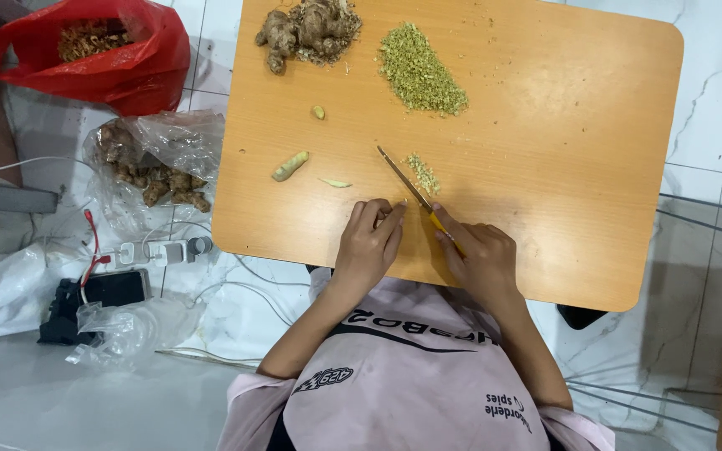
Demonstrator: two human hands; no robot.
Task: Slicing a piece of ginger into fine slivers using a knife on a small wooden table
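Lying beside wooden table (595, 167): red bag (119, 58), clear bag (160, 159).

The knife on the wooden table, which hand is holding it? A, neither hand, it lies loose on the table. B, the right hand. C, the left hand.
B: the right hand grips the yellow handle of the knife, its blade pointing away over the table, while the left hand rests curled beside the blade.
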